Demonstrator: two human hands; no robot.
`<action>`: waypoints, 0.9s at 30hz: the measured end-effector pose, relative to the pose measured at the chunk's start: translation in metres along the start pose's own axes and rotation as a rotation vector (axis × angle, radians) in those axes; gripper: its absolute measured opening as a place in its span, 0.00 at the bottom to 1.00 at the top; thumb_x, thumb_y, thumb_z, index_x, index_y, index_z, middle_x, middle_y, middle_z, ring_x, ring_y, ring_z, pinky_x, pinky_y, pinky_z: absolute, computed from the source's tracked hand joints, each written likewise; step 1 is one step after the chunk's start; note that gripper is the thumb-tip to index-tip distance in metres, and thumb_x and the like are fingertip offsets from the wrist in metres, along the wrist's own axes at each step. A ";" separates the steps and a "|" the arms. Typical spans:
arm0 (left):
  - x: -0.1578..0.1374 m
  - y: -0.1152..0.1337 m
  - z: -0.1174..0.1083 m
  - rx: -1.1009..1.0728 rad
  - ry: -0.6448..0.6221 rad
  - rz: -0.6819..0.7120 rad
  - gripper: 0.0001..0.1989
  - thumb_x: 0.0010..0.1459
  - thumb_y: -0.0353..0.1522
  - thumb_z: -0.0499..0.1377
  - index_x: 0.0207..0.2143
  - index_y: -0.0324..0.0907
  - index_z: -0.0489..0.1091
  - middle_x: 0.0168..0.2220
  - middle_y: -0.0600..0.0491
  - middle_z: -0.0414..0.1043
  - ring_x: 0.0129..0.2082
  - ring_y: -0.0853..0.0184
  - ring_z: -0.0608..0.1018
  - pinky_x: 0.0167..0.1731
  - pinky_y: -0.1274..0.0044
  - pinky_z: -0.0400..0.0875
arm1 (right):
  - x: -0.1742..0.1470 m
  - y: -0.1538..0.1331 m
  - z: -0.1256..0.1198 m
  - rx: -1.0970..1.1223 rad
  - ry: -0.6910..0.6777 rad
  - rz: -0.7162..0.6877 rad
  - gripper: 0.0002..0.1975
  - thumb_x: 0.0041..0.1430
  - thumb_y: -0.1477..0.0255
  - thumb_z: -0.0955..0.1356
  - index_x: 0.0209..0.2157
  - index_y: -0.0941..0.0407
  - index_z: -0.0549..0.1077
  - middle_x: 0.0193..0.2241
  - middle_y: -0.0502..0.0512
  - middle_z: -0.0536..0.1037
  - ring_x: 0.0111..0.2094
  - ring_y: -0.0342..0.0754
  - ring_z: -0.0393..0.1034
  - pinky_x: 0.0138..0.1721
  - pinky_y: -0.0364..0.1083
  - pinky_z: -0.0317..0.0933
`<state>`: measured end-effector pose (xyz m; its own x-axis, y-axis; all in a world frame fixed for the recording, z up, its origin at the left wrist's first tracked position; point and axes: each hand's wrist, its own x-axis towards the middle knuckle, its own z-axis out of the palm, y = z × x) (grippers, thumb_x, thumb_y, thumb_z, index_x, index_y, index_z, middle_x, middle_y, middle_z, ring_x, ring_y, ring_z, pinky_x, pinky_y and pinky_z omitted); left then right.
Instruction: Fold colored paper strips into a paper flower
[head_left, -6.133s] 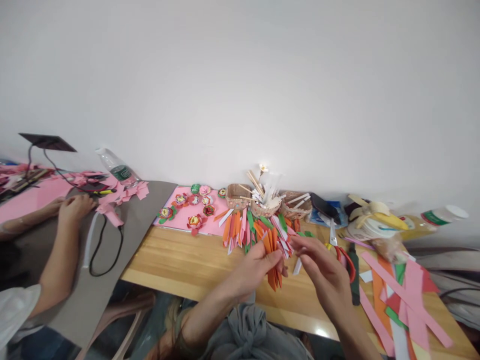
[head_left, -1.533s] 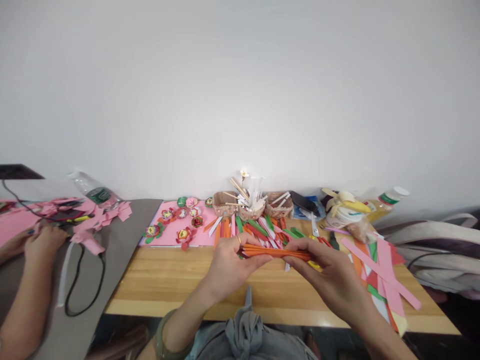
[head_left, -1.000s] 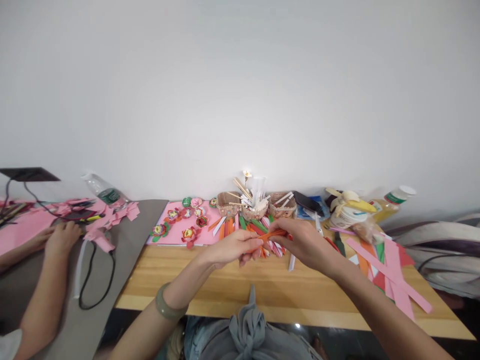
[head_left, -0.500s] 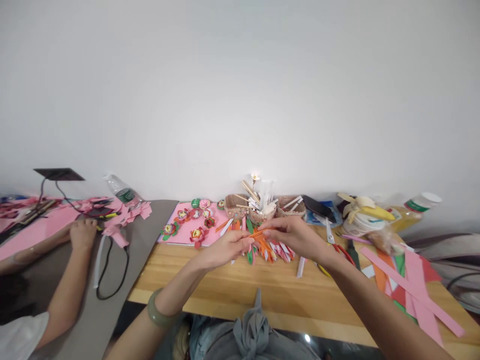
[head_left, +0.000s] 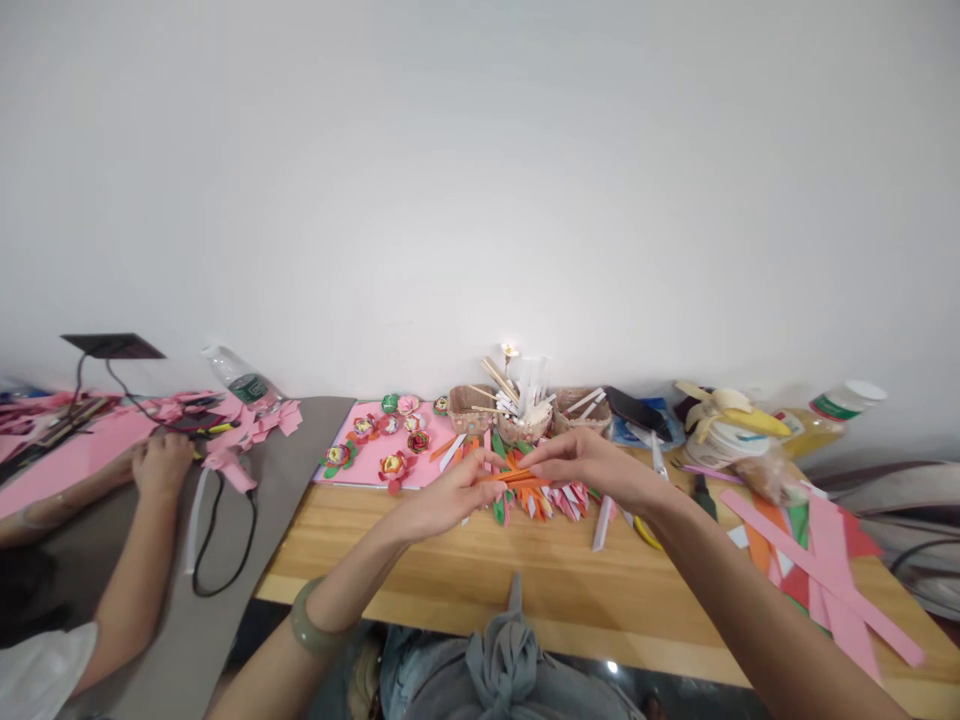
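Note:
A narrow folded orange paper strip [head_left: 516, 477] stretches between my two hands, above the front of the table. Thumb and fingers of my left hand [head_left: 454, 492] pinch its left end. At the other end, my right hand [head_left: 596, 466] holds it between thumb and fingertips. Beneath and behind the strip lie folded paper pieces in orange, green, and pink and white [head_left: 570, 500]. Just beyond, a small woven basket [head_left: 521, 430] holds white paper rolls and wooden sticks. Paper flowers [head_left: 394, 466] in several colours rest on a pink sheet [head_left: 367, 440] to the left.
Right of my arm lie scissors [head_left: 658, 458], a dark phone [head_left: 636, 412], a banana [head_left: 757, 420] on a white tub and long pink paper strips [head_left: 825, 570]. At the left, another person's hands [head_left: 165, 462] work beside pink scraps and a plastic bottle [head_left: 244, 380].
My right hand has shifted slightly, and its fingers have moved along the orange strip. My left hand keeps its pinch. The whole view has tilted a little.

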<state>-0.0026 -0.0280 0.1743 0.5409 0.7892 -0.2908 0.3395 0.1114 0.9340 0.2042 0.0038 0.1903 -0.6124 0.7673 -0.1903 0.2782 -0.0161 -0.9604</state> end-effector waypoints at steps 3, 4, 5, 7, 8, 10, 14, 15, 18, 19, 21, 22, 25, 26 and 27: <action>-0.004 0.001 -0.003 0.061 -0.051 0.016 0.13 0.55 0.39 0.50 0.41 0.42 0.56 0.27 0.59 0.59 0.24 0.73 0.59 0.25 0.79 0.55 | 0.000 0.000 -0.003 0.011 -0.095 0.035 0.12 0.49 0.68 0.67 0.33 0.61 0.78 0.21 0.51 0.77 0.21 0.40 0.65 0.21 0.39 0.59; -0.006 0.003 -0.004 0.083 -0.070 0.021 0.13 0.56 0.39 0.50 0.41 0.42 0.57 0.28 0.58 0.60 0.25 0.72 0.61 0.27 0.79 0.56 | 0.000 0.000 -0.004 0.012 -0.124 0.047 0.12 0.48 0.69 0.67 0.33 0.60 0.78 0.22 0.51 0.76 0.20 0.40 0.65 0.21 0.38 0.59; -0.008 0.005 -0.005 0.105 -0.087 0.025 0.12 0.56 0.38 0.50 0.41 0.42 0.58 0.28 0.58 0.60 0.27 0.72 0.61 0.28 0.79 0.57 | 0.000 0.001 -0.005 0.011 -0.148 0.057 0.12 0.48 0.69 0.67 0.33 0.60 0.78 0.22 0.51 0.76 0.20 0.39 0.65 0.21 0.38 0.60; -0.011 0.009 -0.006 0.149 -0.110 0.029 0.12 0.56 0.38 0.51 0.40 0.42 0.59 0.30 0.57 0.60 0.28 0.71 0.62 0.30 0.78 0.58 | 0.001 0.003 -0.006 0.001 -0.184 0.069 0.11 0.48 0.70 0.66 0.32 0.60 0.77 0.22 0.50 0.75 0.20 0.39 0.65 0.21 0.38 0.61; -0.012 0.011 -0.007 0.170 -0.118 0.030 0.11 0.56 0.37 0.51 0.40 0.42 0.59 0.30 0.56 0.60 0.29 0.70 0.62 0.31 0.77 0.58 | 0.002 0.004 -0.005 -0.008 -0.197 0.071 0.11 0.49 0.70 0.66 0.32 0.60 0.76 0.21 0.50 0.75 0.20 0.39 0.65 0.22 0.38 0.61; -0.013 0.014 -0.008 0.203 -0.126 0.033 0.11 0.55 0.36 0.52 0.40 0.41 0.60 0.32 0.55 0.60 0.30 0.70 0.63 0.33 0.77 0.58 | 0.004 0.004 -0.004 -0.039 -0.209 0.058 0.11 0.50 0.71 0.65 0.32 0.61 0.75 0.20 0.49 0.73 0.19 0.39 0.65 0.21 0.38 0.61; -0.011 0.013 -0.013 0.230 -0.135 0.048 0.10 0.57 0.37 0.49 0.38 0.40 0.60 0.33 0.54 0.61 0.33 0.68 0.64 0.36 0.76 0.59 | 0.006 0.000 0.002 -0.155 -0.163 -0.042 0.11 0.53 0.71 0.63 0.34 0.60 0.74 0.20 0.47 0.72 0.19 0.38 0.63 0.20 0.37 0.59; -0.010 0.013 -0.015 0.230 -0.134 0.054 0.10 0.57 0.38 0.49 0.38 0.40 0.60 0.33 0.54 0.62 0.33 0.68 0.64 0.36 0.76 0.60 | 0.007 -0.001 0.004 -0.194 -0.140 -0.076 0.11 0.54 0.70 0.63 0.35 0.60 0.74 0.21 0.48 0.73 0.20 0.39 0.64 0.21 0.37 0.58; -0.006 0.011 -0.020 0.225 -0.106 0.078 0.11 0.57 0.39 0.49 0.38 0.41 0.60 0.35 0.54 0.62 0.36 0.67 0.65 0.38 0.76 0.60 | 0.008 -0.007 0.008 -0.324 -0.048 -0.172 0.12 0.56 0.68 0.63 0.35 0.58 0.75 0.26 0.50 0.76 0.26 0.41 0.67 0.27 0.39 0.59; -0.005 0.010 -0.022 0.221 -0.090 0.084 0.11 0.57 0.39 0.50 0.38 0.41 0.60 0.35 0.54 0.62 0.37 0.67 0.65 0.38 0.76 0.60 | 0.009 -0.008 0.009 -0.372 -0.008 -0.198 0.12 0.57 0.68 0.62 0.35 0.57 0.75 0.27 0.50 0.76 0.27 0.42 0.68 0.29 0.40 0.59; -0.003 0.009 -0.023 0.207 -0.064 0.093 0.12 0.56 0.39 0.51 0.39 0.41 0.60 0.36 0.54 0.61 0.37 0.68 0.64 0.39 0.76 0.60 | 0.010 -0.008 0.011 -0.468 0.082 -0.239 0.12 0.57 0.70 0.62 0.35 0.56 0.76 0.28 0.51 0.78 0.29 0.44 0.69 0.32 0.41 0.58; -0.002 0.009 -0.024 0.197 -0.050 0.091 0.12 0.56 0.39 0.51 0.39 0.41 0.60 0.36 0.54 0.61 0.36 0.68 0.64 0.38 0.76 0.60 | 0.011 -0.007 0.011 -0.513 0.131 -0.255 0.11 0.58 0.70 0.62 0.34 0.55 0.76 0.29 0.52 0.78 0.30 0.46 0.70 0.33 0.42 0.58; 0.000 0.006 -0.026 0.160 0.014 0.057 0.13 0.55 0.40 0.52 0.37 0.41 0.61 0.31 0.55 0.60 0.30 0.70 0.64 0.31 0.78 0.59 | 0.012 -0.003 0.004 -0.618 0.310 -0.279 0.11 0.57 0.71 0.62 0.35 0.55 0.75 0.34 0.55 0.78 0.35 0.50 0.70 0.37 0.45 0.57; 0.000 0.004 -0.028 0.145 0.040 0.039 0.13 0.55 0.41 0.52 0.36 0.40 0.62 0.28 0.56 0.59 0.28 0.70 0.62 0.29 0.78 0.58 | 0.012 -0.002 -0.001 -0.641 0.385 -0.277 0.11 0.57 0.70 0.62 0.35 0.55 0.75 0.35 0.57 0.78 0.36 0.52 0.70 0.38 0.46 0.56; 0.000 0.002 -0.030 0.128 0.065 0.023 0.14 0.54 0.42 0.51 0.34 0.40 0.62 0.26 0.57 0.58 0.26 0.71 0.61 0.26 0.78 0.57 | 0.010 -0.002 -0.006 -0.655 0.463 -0.272 0.11 0.57 0.70 0.61 0.36 0.56 0.74 0.35 0.58 0.78 0.37 0.53 0.70 0.38 0.47 0.57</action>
<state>-0.0249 -0.0100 0.1826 0.4997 0.8288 -0.2518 0.4254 0.0184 0.9048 0.2021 0.0156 0.1916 -0.3949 0.8782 0.2697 0.6252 0.4720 -0.6216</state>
